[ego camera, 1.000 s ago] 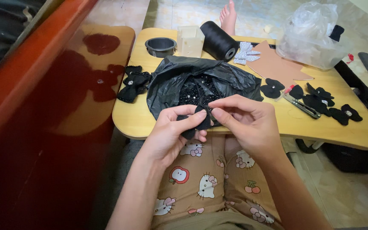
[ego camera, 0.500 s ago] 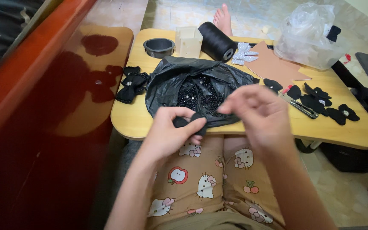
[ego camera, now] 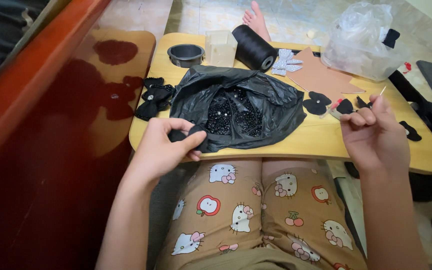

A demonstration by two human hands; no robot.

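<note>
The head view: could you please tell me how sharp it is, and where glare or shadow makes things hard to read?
In the head view the left hand with its black fabric piece is sharp, and the right hand too. The red panel mirrors dark shapes. The black bag shows soft sheen, with beads glinting inside. Light is even, and the yellow table shades the lap.
</note>
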